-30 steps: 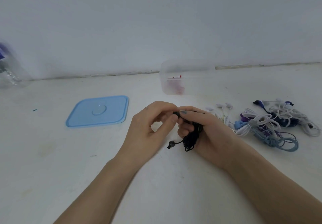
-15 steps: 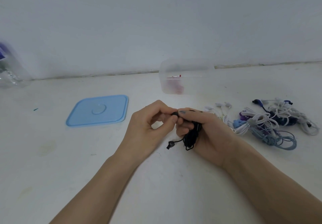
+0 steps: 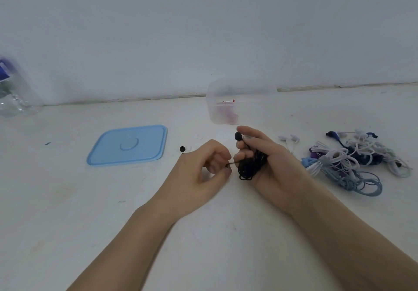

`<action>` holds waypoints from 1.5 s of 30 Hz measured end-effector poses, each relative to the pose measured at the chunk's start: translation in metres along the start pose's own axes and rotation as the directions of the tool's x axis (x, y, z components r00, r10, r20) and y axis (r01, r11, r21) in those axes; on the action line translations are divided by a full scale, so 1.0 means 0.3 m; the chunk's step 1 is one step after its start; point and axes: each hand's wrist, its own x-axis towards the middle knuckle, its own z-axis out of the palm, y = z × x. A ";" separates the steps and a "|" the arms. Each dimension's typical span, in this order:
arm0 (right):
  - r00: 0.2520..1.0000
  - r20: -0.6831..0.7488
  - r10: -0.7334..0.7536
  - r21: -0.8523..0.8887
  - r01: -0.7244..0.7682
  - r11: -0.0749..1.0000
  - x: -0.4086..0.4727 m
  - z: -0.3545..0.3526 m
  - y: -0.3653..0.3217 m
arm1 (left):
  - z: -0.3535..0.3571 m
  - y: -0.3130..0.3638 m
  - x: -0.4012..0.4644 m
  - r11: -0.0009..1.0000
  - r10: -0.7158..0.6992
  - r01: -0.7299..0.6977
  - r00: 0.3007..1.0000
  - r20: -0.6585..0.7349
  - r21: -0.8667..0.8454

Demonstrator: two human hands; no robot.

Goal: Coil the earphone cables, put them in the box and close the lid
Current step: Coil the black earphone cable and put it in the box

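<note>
- Pinching a short black cable end between curled thumb and fingertips, the left hand [image 3: 203,168] sits just left of the right hand's fingers, the strand running straight across the small gap between them.
- Gripping the black earphone bundle [image 3: 250,166], the right hand [image 3: 269,164] has its fingers curled round the coiled loops; the lowest loop hangs out below the knuckles.
- One black earbud [image 3: 238,136] pokes up above the right fingers, beside the raised forefinger.
- A small black ear tip [image 3: 182,148] lies loose on the table [image 3: 203,234], just beyond and left of the left hand's knuckles.
- Straight past the right fingertips stands the clear plastic box [image 3: 242,100], open on top, with something pink or red inside; its details are too blurred to tell.
- Well left of both hands, the blue lid [image 3: 129,146] lies flat on the table, apart from the box.
- Right of the right hand, a heap of earphones [image 3: 352,161] in white, purple and blue rests on the table; some are coiled, others tangled.
- Far to the left, against the wall, a clear bottle [image 3: 13,91] shows blurred at the frame edge.
</note>
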 end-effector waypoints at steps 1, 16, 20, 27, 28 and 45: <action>1.000 -0.009 -0.012 -0.013 0.012 1.000 0.002 0.000 0.001 | -0.001 -0.001 0.003 1.000 -0.013 0.012 1.000 -0.020 -0.007; 0.976 0.072 -0.204 -0.537 0.210 0.817 -0.004 0.003 0.057 | -0.020 0.002 0.025 0.985 -0.006 -0.034 0.974 -0.225 -0.170; 0.978 0.074 -0.197 -0.595 0.202 0.778 0.000 0.002 0.058 | -0.015 0.011 0.020 0.982 -0.066 0.021 0.969 -0.236 -0.188; 0.978 0.111 -0.174 -0.566 0.206 0.798 0.005 -0.001 0.055 | -0.014 0.016 0.019 0.986 -0.066 0.016 0.951 -0.301 -0.167; 0.979 0.110 -0.173 -0.550 0.205 0.809 0.005 -0.001 0.055 | -0.014 0.015 0.020 0.986 -0.071 0.021 0.952 -0.298 -0.166; 0.980 0.098 -0.171 -0.427 0.197 0.882 -0.001 -0.006 0.044 | -0.019 -0.073 0.034 0.911 0.022 0.023 0.994 -0.105 0.412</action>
